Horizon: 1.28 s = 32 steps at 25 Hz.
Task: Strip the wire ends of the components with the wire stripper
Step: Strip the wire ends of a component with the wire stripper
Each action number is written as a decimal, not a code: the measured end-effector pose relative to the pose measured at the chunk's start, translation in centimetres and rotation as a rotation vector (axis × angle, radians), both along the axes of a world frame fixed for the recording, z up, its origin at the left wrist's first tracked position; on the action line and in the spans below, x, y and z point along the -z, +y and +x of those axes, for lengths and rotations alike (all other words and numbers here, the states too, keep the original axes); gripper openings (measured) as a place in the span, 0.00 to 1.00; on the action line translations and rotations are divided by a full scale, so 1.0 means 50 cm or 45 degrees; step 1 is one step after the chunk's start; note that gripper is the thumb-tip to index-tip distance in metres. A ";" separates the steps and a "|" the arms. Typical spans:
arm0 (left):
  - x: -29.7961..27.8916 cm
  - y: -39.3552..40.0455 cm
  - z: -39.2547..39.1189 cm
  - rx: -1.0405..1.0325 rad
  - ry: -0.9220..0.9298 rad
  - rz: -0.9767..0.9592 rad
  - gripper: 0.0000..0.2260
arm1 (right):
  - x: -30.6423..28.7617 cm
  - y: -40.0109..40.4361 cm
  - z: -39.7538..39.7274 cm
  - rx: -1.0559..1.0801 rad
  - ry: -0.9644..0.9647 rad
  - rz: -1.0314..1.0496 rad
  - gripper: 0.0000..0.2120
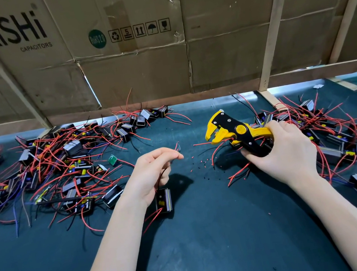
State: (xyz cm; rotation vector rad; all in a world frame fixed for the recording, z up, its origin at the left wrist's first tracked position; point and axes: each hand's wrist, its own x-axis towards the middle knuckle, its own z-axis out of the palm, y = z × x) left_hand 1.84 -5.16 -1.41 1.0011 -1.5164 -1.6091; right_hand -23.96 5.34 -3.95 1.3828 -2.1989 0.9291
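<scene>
Two bare hands are working over the dark green desk [215, 247]. The left hand [148, 175], at centre frame, is pinching thin red and black wires [177, 147] between thumb and curled fingers; their tips are too fine to make out. One small black box-shaped component [164, 200] is hanging below that hand by its wires. The right hand [284, 150] is gripping the handles of one yellow-and-black wire stripper [233, 129], its jaws standing apart. Tangled component piles are lying at left [59, 164] and right [328, 131], too knotted to count. Brown cardboard panels [134, 48] are filling the upper frame.
</scene>
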 end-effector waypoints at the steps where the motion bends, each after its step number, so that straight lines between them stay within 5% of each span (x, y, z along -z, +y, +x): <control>1: 0.001 -0.001 -0.002 -0.012 0.006 0.024 0.11 | 0.000 0.001 -0.001 0.003 0.006 0.000 0.26; 7: -0.002 0.007 0.000 0.048 0.031 0.041 0.05 | 0.002 0.000 0.003 -0.004 0.014 0.003 0.26; 17: -0.002 0.000 0.005 0.064 -0.015 0.096 0.28 | 0.002 -0.001 0.003 -0.003 0.022 0.039 0.26; 22: 0.016 -0.013 0.029 0.165 -0.390 -0.255 0.09 | 0.004 -0.004 0.002 0.014 0.003 0.038 0.27; 28: 0.037 -0.036 0.048 0.110 -0.662 -0.387 0.20 | 0.002 -0.005 0.006 0.024 -0.050 -0.035 0.28; 32: 0.024 -0.041 0.046 0.326 -0.738 -0.420 0.06 | -0.003 0.001 0.010 -0.087 -0.255 -0.188 0.26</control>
